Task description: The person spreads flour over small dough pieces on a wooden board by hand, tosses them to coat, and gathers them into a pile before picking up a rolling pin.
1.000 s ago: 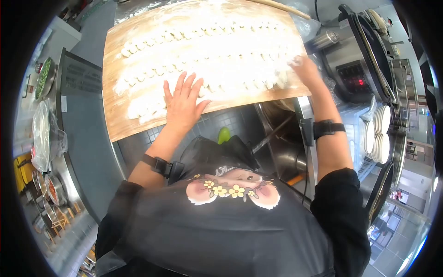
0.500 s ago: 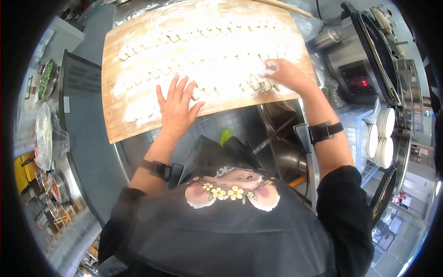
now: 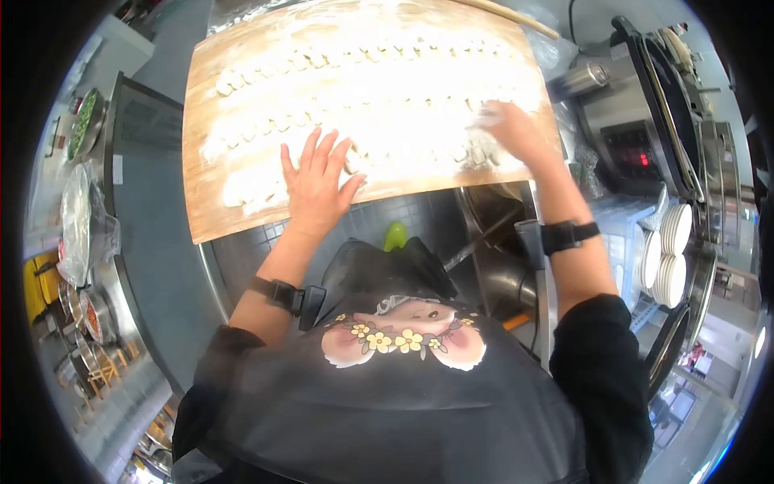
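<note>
A wooden board (image 3: 211, 173), thickly dusted with flour, carries several rows of small pale dough pieces (image 3: 262, 127). Strong light washes out much of its middle. My left hand (image 3: 318, 187) lies palm down near the board's front edge with fingers spread, over the nearest row; what is beneath the palm is hidden. My right hand (image 3: 518, 135) is above the right side of the board, its floury fingertips smeared by motion. A few cut dough pieces (image 3: 479, 153) lie just below and left of it. Whether those fingers hold anything cannot be made out.
A rolling pin (image 3: 516, 18) lies along the board's far right edge. To the right are a metal cooker (image 3: 633, 149) with a red display, a blue crate (image 3: 621, 234) and stacked white plates (image 3: 667, 278). At left stands a grey counter (image 3: 157, 234), with a bowl of chopped greens (image 3: 85, 125) beyond.
My right hand has moved slightly right, away from the cut dough pieces, which look more spread out. My left hand stays spread at nearly the same spot. The view has shifted a little.
</note>
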The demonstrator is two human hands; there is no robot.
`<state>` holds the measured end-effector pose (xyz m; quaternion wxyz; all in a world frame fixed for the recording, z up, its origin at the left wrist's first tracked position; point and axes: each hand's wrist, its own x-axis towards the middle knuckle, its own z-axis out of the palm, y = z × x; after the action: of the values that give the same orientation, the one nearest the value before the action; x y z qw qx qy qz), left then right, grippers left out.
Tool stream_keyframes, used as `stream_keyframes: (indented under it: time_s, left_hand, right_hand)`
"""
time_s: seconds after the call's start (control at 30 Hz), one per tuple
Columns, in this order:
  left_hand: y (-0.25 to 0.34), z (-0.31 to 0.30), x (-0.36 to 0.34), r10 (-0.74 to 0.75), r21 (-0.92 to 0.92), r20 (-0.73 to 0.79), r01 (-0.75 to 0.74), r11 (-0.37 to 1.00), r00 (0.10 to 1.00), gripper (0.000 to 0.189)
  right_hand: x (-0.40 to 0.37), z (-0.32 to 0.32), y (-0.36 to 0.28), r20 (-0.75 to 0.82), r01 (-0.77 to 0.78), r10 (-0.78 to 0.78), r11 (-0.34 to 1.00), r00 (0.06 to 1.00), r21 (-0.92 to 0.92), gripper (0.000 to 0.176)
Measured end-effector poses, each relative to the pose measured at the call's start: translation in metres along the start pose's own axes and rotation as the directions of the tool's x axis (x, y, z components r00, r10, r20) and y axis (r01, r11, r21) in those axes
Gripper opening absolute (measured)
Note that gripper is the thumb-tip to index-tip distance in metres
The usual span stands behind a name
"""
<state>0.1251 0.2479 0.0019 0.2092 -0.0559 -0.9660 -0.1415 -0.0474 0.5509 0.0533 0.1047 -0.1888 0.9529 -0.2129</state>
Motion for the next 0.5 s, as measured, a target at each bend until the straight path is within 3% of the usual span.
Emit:
stream_keyframes:
  time_s: [0.03, 0.13, 0.2, 0.23, 0.27, 0.3, 0.37, 0.43, 0.47, 0.5]
  left_hand:
    - [0.000, 0.001, 0.000, -0.003, -0.012, -0.009, 0.003, 1.000, 1.000, 0.055]
    - [0.000, -0.003, -0.002, 0.001, -0.066, -0.017, -0.002, 0.998, 1.000, 0.046]
    - [-0.005, -0.006, -0.002, -0.008, -0.177, -0.049, -0.001, 0.984, 0.999, 0.037]
    - [-0.010, -0.009, -0.004, -0.016, -0.167, -0.052, 0.007, 0.986, 0.999, 0.037]
    - [-0.014, -0.011, -0.006, -0.072, -0.203, -0.093, 0.051, 0.978, 0.993, 0.037]
    - [-0.018, -0.014, -0.009, -0.127, -0.243, -0.131, 0.093, 0.966, 0.983, 0.037]
    - [-0.028, -0.029, -0.024, -0.155, -0.215, -0.133, 0.124, 0.969, 0.979, 0.037]
    - [-0.041, -0.043, -0.041, -0.190, -0.186, -0.148, 0.162, 0.969, 0.970, 0.038]
    - [-0.046, -0.048, -0.052, -0.208, -0.139, -0.138, 0.189, 0.972, 0.968, 0.038]
    - [-0.051, -0.053, -0.062, -0.224, -0.093, -0.125, 0.214, 0.973, 0.967, 0.039]
  right_hand:
    - [-0.004, -0.020, -0.003, -0.019, -0.134, 0.134, 0.991, 0.991, -0.013, 0.031]
    - [0.003, -0.019, -0.025, -0.010, -0.102, 0.102, 0.995, 0.995, -0.017, 0.032]
    - [0.014, 0.012, -0.074, 0.190, -0.033, -0.008, 0.977, 0.982, 0.209, 0.032]
    - [0.011, 0.031, -0.103, 0.213, -0.012, -0.050, 0.959, 0.976, 0.283, 0.039]
    - [0.013, 0.033, -0.138, 0.287, 0.234, -0.265, 0.962, 0.921, 0.139, 0.038]
    - [0.011, 0.048, -0.142, 0.180, 0.348, -0.387, 0.913, 0.904, 0.212, 0.031]
    - [0.034, 0.053, -0.121, 0.163, 0.269, -0.297, 0.948, 0.941, 0.171, 0.024]
    - [0.042, 0.031, -0.091, -0.005, 0.148, -0.148, 0.985, 0.989, 0.088, 0.022]
    - [0.041, 0.029, -0.088, 0.002, 0.162, -0.162, 0.983, 0.987, 0.084, 0.022]
    - [0.034, 0.028, -0.086, -0.091, 0.131, -0.125, 0.989, 0.988, 0.066, 0.020]
